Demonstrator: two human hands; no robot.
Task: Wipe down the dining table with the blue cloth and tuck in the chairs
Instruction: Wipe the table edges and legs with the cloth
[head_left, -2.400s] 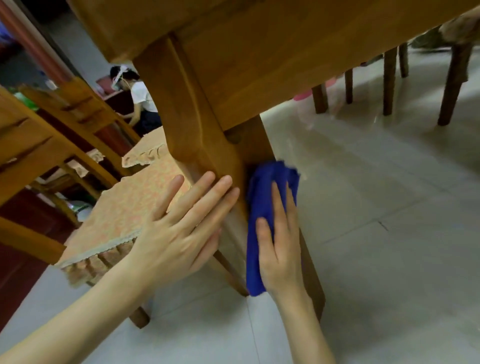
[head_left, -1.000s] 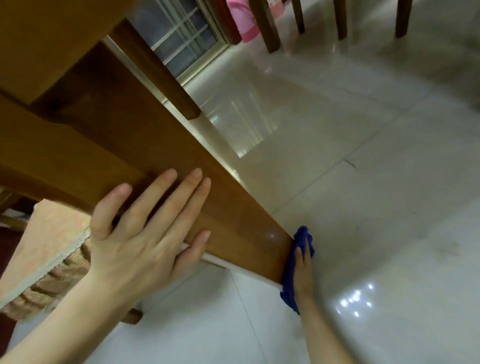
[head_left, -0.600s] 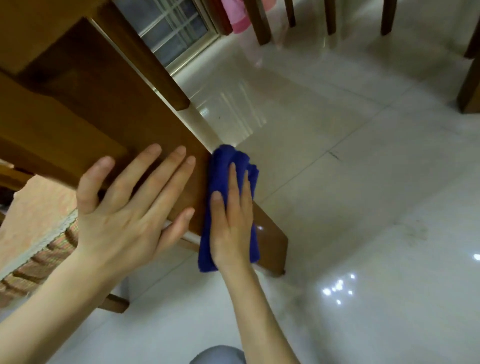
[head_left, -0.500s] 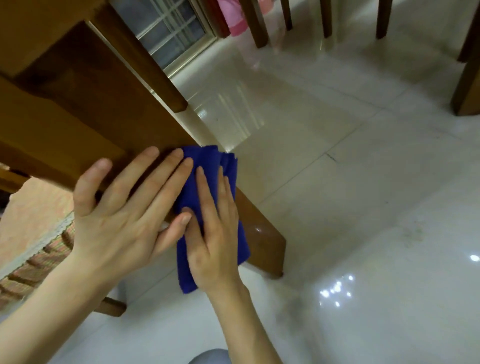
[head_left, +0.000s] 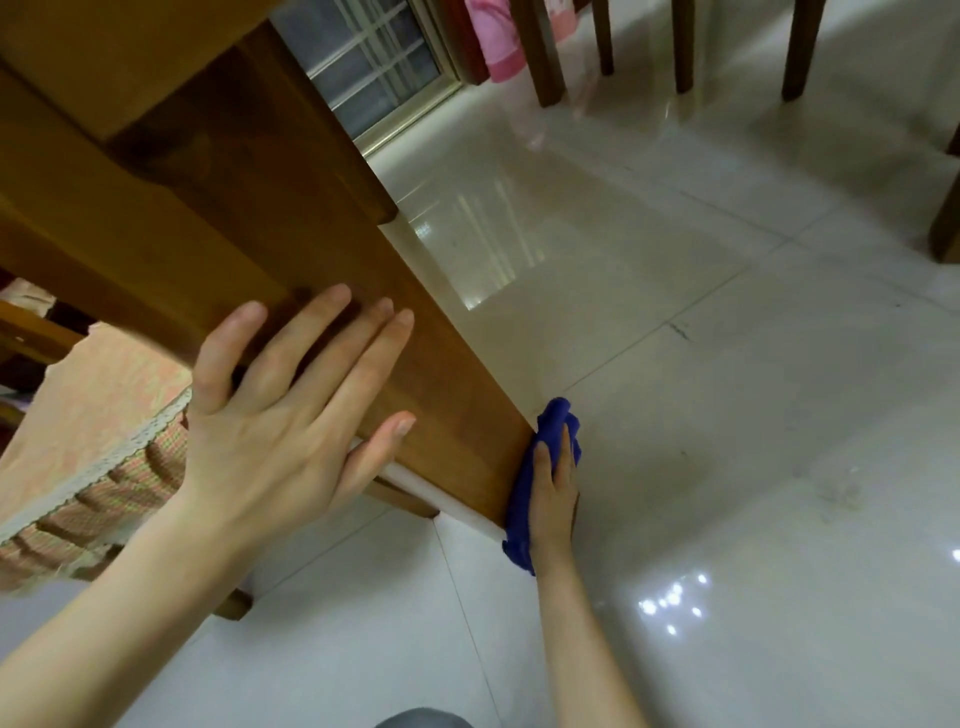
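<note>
Leg-wiping is judged in hand: the table leg (head_left: 311, 270) is braced by the left hand (head_left: 280, 421), laid flat and straight-fingered, and by the right hand (head_left: 553, 499), fingers apparently flat, the blue cloth (head_left: 558, 423) is pressed to its lower right face, so an upward stroke is called for next.

The floor (head_left: 727, 415) was laid with large, pale, glossy tiles, their thin joints (head_left: 649, 343) running slantwise across the view. A cluster of small bright light spots (head_left: 670, 605) shone on it near the front, and a faint dull smudge (head_left: 836, 493) lay to the right. At the back a window (head_left: 374, 67) with a barred grille reached down to floor level, its reflection streaking the tiles below. Beside it hung something pink (head_left: 498, 41). Dark wooden legs (head_left: 550, 62) stood along the far side. At left, a chair (head_left: 104, 415) had a patterned, fringed seat cover.
</note>
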